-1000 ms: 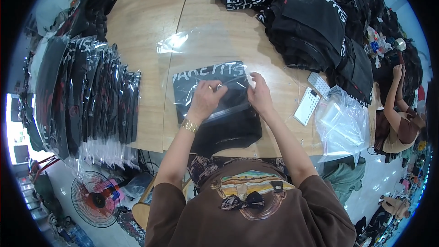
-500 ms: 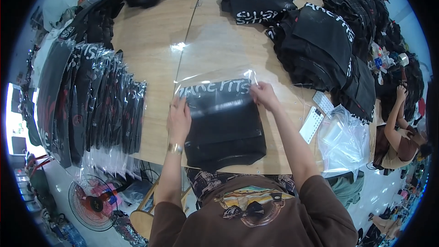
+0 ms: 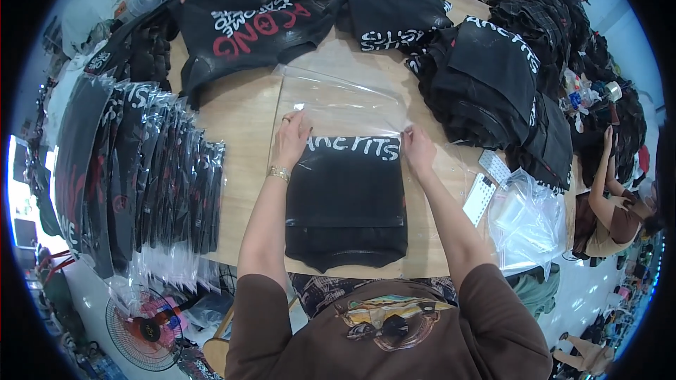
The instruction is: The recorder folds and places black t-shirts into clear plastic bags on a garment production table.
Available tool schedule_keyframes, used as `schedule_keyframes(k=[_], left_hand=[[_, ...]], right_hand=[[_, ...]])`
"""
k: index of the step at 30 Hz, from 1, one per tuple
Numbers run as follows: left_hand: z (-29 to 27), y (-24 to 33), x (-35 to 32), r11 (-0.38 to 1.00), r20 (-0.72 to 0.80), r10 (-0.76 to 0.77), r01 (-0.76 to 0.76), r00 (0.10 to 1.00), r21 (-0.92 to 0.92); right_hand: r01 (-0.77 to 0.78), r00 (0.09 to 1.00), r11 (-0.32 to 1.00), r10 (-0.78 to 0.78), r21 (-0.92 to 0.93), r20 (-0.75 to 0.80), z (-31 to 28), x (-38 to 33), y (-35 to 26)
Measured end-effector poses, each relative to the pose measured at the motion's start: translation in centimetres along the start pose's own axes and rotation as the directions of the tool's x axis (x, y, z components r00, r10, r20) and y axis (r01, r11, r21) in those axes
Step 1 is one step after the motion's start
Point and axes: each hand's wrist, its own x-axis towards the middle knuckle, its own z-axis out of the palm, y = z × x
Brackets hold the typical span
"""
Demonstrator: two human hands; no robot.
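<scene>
Left hand [image 3: 289,142] now higher along the clear bag [image 3: 345,116], grip unclear, right hand [image 3: 420,150] pinched on the bag's edge

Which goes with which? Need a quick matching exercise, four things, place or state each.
1. Right hand
2. Folded black garment
3. Bagged garments
4. Fan

A. In a row along the left of the table
B. In the picture's lower left, below the tabletop
C. At the right edge of the clear bag
D. Lying flat, mostly covered by clear film

Pairs: 1-C, 2-D, 3-A, 4-B
</scene>
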Motion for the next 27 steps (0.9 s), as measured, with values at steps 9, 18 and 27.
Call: schedule_keyframes(k=[9,18,27], left_hand=[[0.8,1.0,1.8,0.996,0.045,0.086,-0.086,0.995,0.012],[-0.4,-1.4,-0.1,0.984,-0.091,0.152,-0.142,0.984,0.107],[-2.7,-1.1,-1.8,0.88,0.206,-0.169,0.242,0.964,-0.409]], right_hand=[[-0.118,0.993,0.991,0.117,0.063,0.014,-1.0,-2.6,0.8],[-0.052,0.979,0.991,0.027,0.123,0.203,-1.1,-2.3,0.0],[-0.372,0.836,0.837,0.114,0.401,0.537,-3.2,-3.6,-0.2]])
